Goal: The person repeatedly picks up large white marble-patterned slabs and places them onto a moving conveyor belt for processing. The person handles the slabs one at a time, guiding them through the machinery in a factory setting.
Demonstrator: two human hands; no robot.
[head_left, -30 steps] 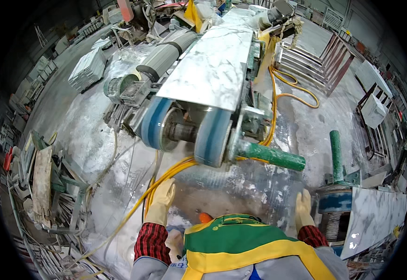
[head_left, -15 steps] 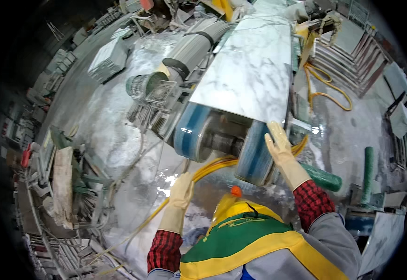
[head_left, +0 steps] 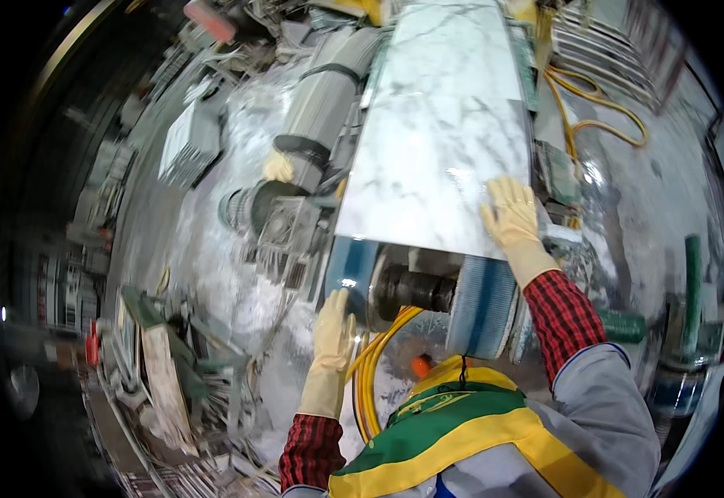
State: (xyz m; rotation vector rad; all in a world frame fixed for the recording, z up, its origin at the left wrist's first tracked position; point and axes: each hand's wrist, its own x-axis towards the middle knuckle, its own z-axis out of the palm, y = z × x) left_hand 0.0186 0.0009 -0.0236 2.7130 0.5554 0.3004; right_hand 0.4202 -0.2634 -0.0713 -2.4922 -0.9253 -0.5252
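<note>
A long white marble slab (head_left: 437,166) with grey veins rests on a roller-belt machine, its near edge toward me. My right hand (head_left: 515,220), in a cream rubber glove, lies with fingers stretched out over the slab's near right corner. My left hand (head_left: 330,344), in a matching glove, has its fingers extended up against or just in front of the left belt (head_left: 352,266); contact is hard to tell. The right belt (head_left: 480,303) carries a blue stripe too. Between the belts runs a dark roller shaft (head_left: 416,288).
Yellow hoses (head_left: 370,378) loop below the belts by my left forearm. A motor (head_left: 283,220) and a ribbed grey roll (head_left: 325,104) flank the machine's left. Stacked slabs (head_left: 192,141) stand farther left, broken pieces (head_left: 163,373) nearer. Another yellow hose (head_left: 611,124) lies on the right floor.
My right hand has moved from the right belt onto the slab corner. My left hand has risen toward the left belt. The view has shifted, and the slab's near edge appears closer.
</note>
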